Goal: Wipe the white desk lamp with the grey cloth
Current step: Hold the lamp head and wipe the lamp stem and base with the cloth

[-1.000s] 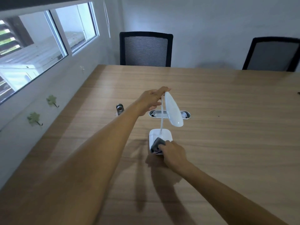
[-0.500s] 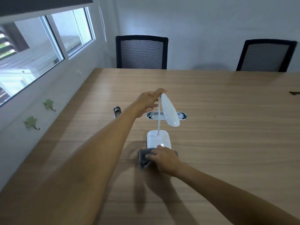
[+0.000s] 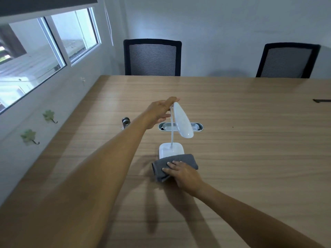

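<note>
The white desk lamp (image 3: 182, 122) stands mid-table on a square white base, with a thin bent neck and an oval head tilted down toward me. My left hand (image 3: 160, 111) pinches the top of the lamp head where the neck joins it. The folded grey cloth (image 3: 172, 162) lies on the wooden table (image 3: 250, 158) against the near edge of the lamp base and overlaps it slightly. My right hand (image 3: 182, 173) rests flat on the cloth with fingers spread, covering its near right part.
A metal cable grommet (image 3: 198, 126) is set in the table just behind the lamp. A small metal object (image 3: 126, 121) stands left of it. Two black mesh chairs (image 3: 152, 58) (image 3: 286, 60) face the far edge. The white wall with windows runs along the left.
My right hand has drawn the cloth off the lamp base toward me and spread it flat on the table. My left hand keeps its hold on the lamp head.
</note>
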Demonstrator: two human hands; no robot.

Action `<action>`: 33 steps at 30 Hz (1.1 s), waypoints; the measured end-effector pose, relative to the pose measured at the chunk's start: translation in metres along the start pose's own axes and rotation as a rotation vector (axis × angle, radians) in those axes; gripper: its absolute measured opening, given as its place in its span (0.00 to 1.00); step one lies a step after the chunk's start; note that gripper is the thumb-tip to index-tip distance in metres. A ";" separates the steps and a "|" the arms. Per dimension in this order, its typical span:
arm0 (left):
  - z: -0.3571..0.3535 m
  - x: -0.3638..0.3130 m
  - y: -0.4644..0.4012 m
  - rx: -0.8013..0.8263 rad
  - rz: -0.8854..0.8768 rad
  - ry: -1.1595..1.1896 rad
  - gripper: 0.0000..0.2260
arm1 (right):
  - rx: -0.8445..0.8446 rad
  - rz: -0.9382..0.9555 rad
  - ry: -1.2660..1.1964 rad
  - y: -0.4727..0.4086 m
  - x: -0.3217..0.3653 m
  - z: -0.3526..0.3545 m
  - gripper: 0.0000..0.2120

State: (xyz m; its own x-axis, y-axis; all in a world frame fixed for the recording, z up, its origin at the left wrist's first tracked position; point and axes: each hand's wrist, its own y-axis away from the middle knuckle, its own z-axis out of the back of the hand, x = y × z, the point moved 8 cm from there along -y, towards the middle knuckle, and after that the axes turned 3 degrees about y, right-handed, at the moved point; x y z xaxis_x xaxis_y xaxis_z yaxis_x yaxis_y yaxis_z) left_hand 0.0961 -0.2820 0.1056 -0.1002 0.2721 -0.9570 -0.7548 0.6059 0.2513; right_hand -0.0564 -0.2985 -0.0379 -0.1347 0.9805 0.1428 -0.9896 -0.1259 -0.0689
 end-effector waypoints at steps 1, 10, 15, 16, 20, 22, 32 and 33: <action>0.000 0.000 0.000 -0.003 0.001 -0.002 0.14 | -0.070 0.011 0.016 -0.002 0.000 0.007 0.21; 0.001 0.000 -0.001 -0.001 0.011 -0.004 0.13 | 0.081 -0.089 -0.035 -0.030 -0.015 -0.018 0.25; 0.000 0.000 -0.001 0.002 0.014 0.002 0.14 | 0.100 -0.207 -0.042 -0.030 -0.029 -0.033 0.26; 0.000 0.001 -0.001 0.002 0.014 0.003 0.14 | 0.105 -0.216 -0.053 -0.031 -0.030 -0.034 0.27; 0.001 0.001 -0.001 -0.003 0.016 0.011 0.14 | 0.140 -0.260 -0.090 -0.033 -0.034 -0.035 0.30; 0.001 0.001 -0.001 -0.004 0.013 0.010 0.14 | 0.152 -0.246 -0.074 -0.033 -0.033 -0.033 0.30; 0.000 0.000 0.000 -0.009 0.020 0.002 0.12 | 0.166 -0.114 0.023 -0.017 -0.025 -0.026 0.30; 0.000 0.000 0.000 -0.008 0.022 0.001 0.12 | 0.160 -0.111 0.017 -0.017 -0.024 -0.024 0.30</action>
State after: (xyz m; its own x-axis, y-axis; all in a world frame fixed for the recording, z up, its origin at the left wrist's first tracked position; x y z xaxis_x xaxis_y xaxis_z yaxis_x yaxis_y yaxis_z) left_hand 0.0960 -0.2825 0.1053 -0.1173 0.2849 -0.9513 -0.7575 0.5938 0.2713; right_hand -0.0348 -0.3161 -0.0638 -0.0251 0.9919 0.1245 -0.9938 -0.0383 0.1047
